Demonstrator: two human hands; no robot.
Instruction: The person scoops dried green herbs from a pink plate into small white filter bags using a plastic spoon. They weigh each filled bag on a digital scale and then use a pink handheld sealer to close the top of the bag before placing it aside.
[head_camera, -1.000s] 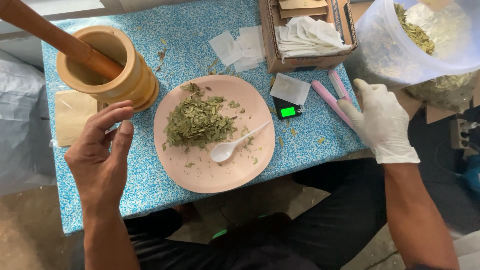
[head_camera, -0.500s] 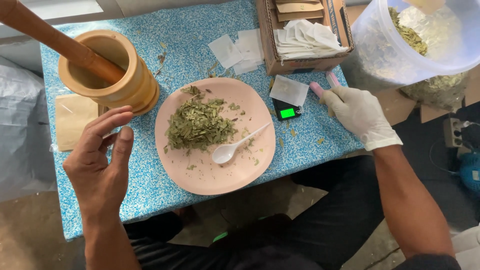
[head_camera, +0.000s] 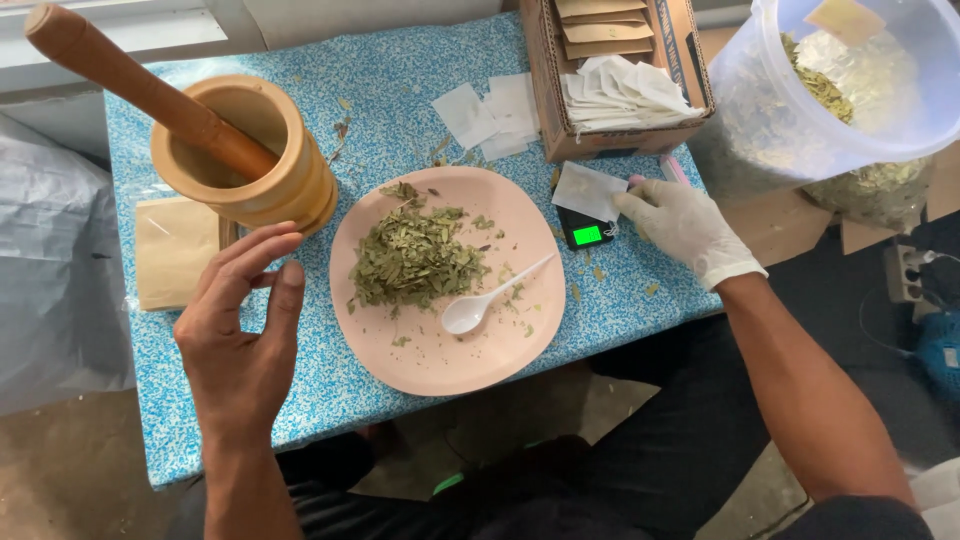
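A pink plate (head_camera: 440, 340) on the blue speckled table holds a heap of dried green leaves (head_camera: 412, 258) and a white plastic spoon (head_camera: 487, 297). My bare left hand (head_camera: 240, 340) hovers left of the plate with fingers spread, holding nothing. My right hand (head_camera: 685, 225), in a white glove, rests right of the plate with its fingertips on a white paper sachet (head_camera: 585, 190) lying on a small black scale with a green display (head_camera: 586, 234). A pink stick (head_camera: 672, 168) shows just behind the glove.
A wooden mortar with a pestle (head_camera: 235, 150) stands at the back left, a tan packet (head_camera: 172, 250) beside it. A cardboard box of white sachets (head_camera: 615, 80) and loose sachets (head_camera: 490, 115) lie behind the plate. A clear tub of dried leaves (head_camera: 850, 90) sits at right.
My gloved right hand has moved left from the table's right edge to the scale and now touches the sachet. My left hand has stayed almost in place.
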